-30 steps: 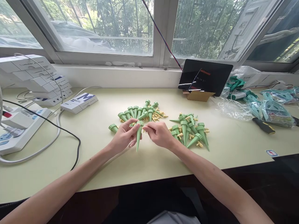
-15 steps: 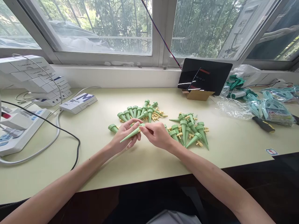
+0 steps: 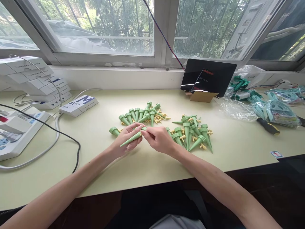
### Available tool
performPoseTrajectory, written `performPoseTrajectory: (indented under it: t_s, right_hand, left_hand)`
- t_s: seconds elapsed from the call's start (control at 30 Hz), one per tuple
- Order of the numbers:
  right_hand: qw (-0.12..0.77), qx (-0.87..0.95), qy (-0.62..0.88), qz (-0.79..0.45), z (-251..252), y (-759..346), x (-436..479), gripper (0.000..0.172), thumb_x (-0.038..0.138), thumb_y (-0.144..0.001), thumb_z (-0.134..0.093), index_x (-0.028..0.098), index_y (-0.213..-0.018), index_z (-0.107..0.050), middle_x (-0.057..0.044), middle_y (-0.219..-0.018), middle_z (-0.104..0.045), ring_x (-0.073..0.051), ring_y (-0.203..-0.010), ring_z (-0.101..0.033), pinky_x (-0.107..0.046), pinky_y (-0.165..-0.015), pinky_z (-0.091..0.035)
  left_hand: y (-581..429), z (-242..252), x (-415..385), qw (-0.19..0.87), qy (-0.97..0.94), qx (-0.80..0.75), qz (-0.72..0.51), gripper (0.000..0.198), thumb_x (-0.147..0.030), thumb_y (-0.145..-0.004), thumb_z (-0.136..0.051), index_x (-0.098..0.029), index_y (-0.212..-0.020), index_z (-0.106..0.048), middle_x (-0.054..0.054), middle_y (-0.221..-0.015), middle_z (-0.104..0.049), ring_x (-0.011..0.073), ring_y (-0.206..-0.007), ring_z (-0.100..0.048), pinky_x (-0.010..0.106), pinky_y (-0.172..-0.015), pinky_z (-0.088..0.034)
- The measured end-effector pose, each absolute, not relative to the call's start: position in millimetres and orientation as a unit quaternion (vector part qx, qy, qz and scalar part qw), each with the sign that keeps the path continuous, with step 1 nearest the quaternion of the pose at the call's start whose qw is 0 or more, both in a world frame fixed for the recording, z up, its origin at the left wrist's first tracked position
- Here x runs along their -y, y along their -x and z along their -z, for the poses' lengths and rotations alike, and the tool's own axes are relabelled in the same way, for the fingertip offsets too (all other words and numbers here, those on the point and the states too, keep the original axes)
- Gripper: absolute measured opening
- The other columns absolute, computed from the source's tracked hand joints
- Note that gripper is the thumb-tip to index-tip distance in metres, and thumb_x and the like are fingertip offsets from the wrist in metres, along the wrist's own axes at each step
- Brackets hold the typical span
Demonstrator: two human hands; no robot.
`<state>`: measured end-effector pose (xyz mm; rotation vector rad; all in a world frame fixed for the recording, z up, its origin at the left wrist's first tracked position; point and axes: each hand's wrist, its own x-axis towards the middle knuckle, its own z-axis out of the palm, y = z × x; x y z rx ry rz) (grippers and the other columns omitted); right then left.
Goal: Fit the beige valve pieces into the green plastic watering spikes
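A green plastic watering spike (image 3: 130, 140) lies across the fingers of my left hand (image 3: 121, 139), its pointed end down to the left. My left thumb and fingers hold it near the ribbed cap. The closed fingertips of my right hand (image 3: 160, 139) press at the cap end, on a small yellow valve (image 3: 140, 134) mostly hidden by the fingers. Behind my left hand lie several green spikes (image 3: 137, 113) and a heap of loose yellow valves (image 3: 162, 117). Right of my right hand is a pile of green spikes (image 3: 187, 128) with yellow valves in their sides.
A tablet with a phone (image 3: 205, 79) leans on a cardboard stand at the back. White boxes (image 3: 78, 105), a power strip (image 3: 26, 133) and cables occupy the left. Plastic-wrapped packs (image 3: 278, 109) and a screwdriver (image 3: 268, 126) lie on the right.
The spike in my hands has shifted slightly left and down, its tip a little lower. My right fingers remain closed at its cap end. The piles have not changed.
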<state>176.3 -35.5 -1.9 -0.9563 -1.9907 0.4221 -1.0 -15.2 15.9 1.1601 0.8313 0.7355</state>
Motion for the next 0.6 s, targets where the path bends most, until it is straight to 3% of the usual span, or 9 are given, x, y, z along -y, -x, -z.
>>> performPoseTrajectory:
  t_s: [0.17,0.6]
  right_hand:
    - [0.422,0.809,0.380,-0.151,4.0,-176.7,34.8,0.038,0.030,-0.100,-0.042,0.019,-0.063,-0.042,0.002,-0.056,-0.047,-0.009,-0.048,-0.035,-0.023,-0.051,-0.029]
    - [0.421,0.813,0.374,-0.145,4.2,-176.6,34.1,0.037,0.029,-0.100,-0.042,0.019,-0.064,-0.044,0.002,-0.057,-0.049,-0.008,-0.049,-0.036,-0.024,-0.050,-0.029]
  left_hand:
    - [2.1,-15.5,12.5,0.722,-0.486,-0.387,-0.306,0.031,-0.045,-0.083,-0.072,-0.018,-0.090,-0.058,-0.004,-0.054,-0.059,-0.0007,-0.024,-0.027,0.009,-0.022,-0.021]
    - [3.0,-12.6,9.8,0.732,-0.478,-0.380,-0.302,0.030,-0.043,-0.083,-0.071,-0.018,-0.091,-0.058,-0.005,-0.052,-0.057,-0.0003,-0.023,-0.027,0.009,-0.021,-0.023]
